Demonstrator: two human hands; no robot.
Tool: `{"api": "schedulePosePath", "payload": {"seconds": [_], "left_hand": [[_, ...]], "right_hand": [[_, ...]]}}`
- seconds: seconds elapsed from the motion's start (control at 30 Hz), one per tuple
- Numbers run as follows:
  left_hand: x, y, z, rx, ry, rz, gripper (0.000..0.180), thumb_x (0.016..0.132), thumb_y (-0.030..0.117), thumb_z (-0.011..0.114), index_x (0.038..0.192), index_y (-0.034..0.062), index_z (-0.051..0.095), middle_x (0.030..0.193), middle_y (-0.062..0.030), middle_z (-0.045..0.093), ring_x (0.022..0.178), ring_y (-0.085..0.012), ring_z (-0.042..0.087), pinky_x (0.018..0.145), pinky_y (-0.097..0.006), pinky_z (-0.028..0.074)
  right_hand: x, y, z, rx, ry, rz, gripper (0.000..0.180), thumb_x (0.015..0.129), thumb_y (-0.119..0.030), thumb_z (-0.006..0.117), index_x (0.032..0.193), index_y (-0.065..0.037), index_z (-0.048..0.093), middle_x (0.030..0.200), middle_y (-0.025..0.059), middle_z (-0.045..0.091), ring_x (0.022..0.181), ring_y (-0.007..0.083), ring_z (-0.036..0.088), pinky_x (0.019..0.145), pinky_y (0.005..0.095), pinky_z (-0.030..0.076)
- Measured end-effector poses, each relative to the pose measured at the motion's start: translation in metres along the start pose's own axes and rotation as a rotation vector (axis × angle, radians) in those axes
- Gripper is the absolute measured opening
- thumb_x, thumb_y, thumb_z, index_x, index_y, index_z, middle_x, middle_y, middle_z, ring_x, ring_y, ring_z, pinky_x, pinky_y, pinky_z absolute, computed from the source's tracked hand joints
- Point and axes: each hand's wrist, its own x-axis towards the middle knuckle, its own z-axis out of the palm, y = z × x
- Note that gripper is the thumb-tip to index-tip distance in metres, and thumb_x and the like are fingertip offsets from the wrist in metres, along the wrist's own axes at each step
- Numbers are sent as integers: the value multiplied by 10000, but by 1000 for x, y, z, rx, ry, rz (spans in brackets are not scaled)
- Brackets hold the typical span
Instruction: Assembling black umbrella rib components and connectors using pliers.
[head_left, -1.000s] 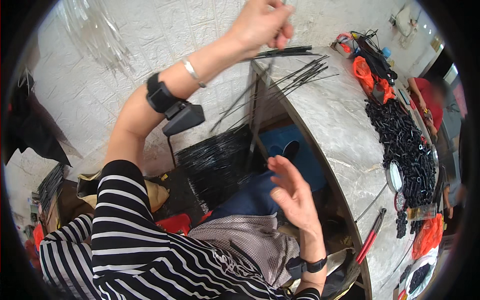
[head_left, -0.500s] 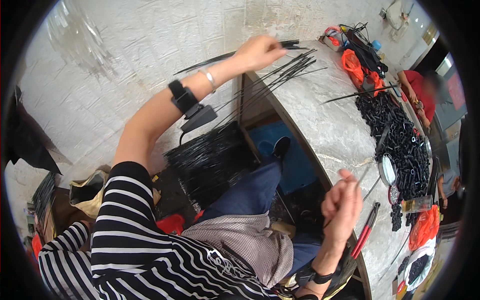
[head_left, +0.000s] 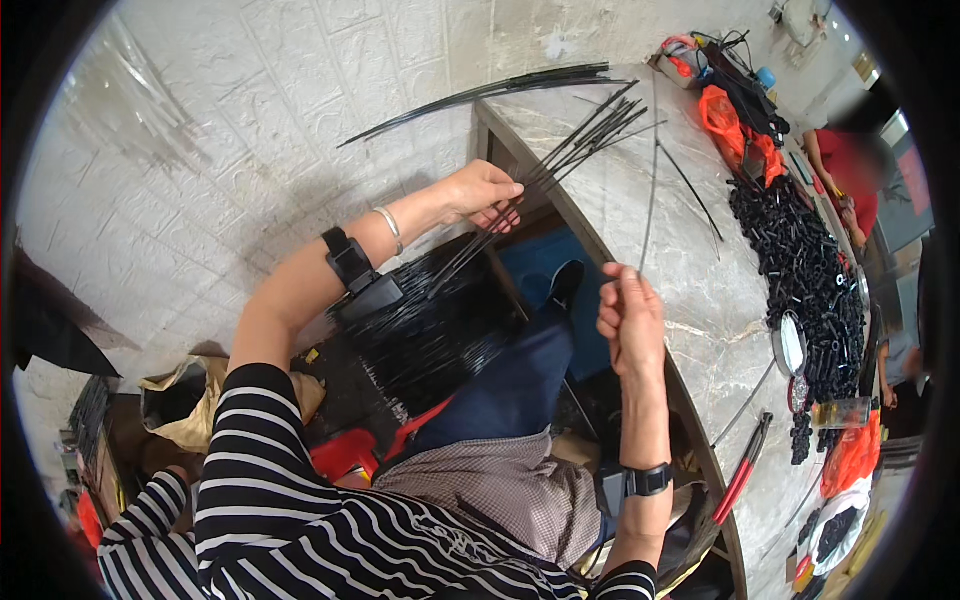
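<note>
My left hand (head_left: 487, 196) is closed, thumb against fingers, on a thin black rod at the edge of a loose bunch of thin black rods (head_left: 585, 132). The bunch lies across the corner of the grey marbled tabletop (head_left: 690, 300) and hangs past its edge. My right hand (head_left: 632, 318) is closed around the lower end of a thin grey rod (head_left: 651, 205), which points away from me over the table. Near the far tip of that rod, a short dark rod (head_left: 692, 192) slants to the right. Another bundle of long black rods (head_left: 470, 98) rests by the wall.
Red-handled pliers (head_left: 742, 470) lie at the table's near edge. Farther right spreads a heap of small black parts (head_left: 800, 270), with a round white-faced dish (head_left: 790, 343) and orange bags (head_left: 722, 125). Below the table edge is a dark mass of rods (head_left: 430, 330). A person in red (head_left: 845, 180) works opposite.
My left hand has come back toward me from the far bundle to the loose bunch. My right hand has moved away from me and left, with the grey rod now upright in view.
</note>
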Motion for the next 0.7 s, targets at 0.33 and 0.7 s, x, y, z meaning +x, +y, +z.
{"api": "schedulePosePath", "payload": {"seconds": [0.33,0.7], "left_hand": [[-10,-9,10,-32,-47,-30,217,910,251,606,878,37,588,778,-62,635,662,-125,607,593,-272,512],[-6,-11,71,-142,-55,-9,195,805,264,726,799,89,640,684,35,529,648,-73,496,581,-256,461]], "right_hand": [[-1,16,1,-24,41,67,236,986,-263,464,994,-54,573,680,-32,470,522,44,365,439,192,289],[10,40,11,-83,105,70,301,955,-296,521,1042,-28,625,880,24,616,699,75,552,547,228,473]]}}
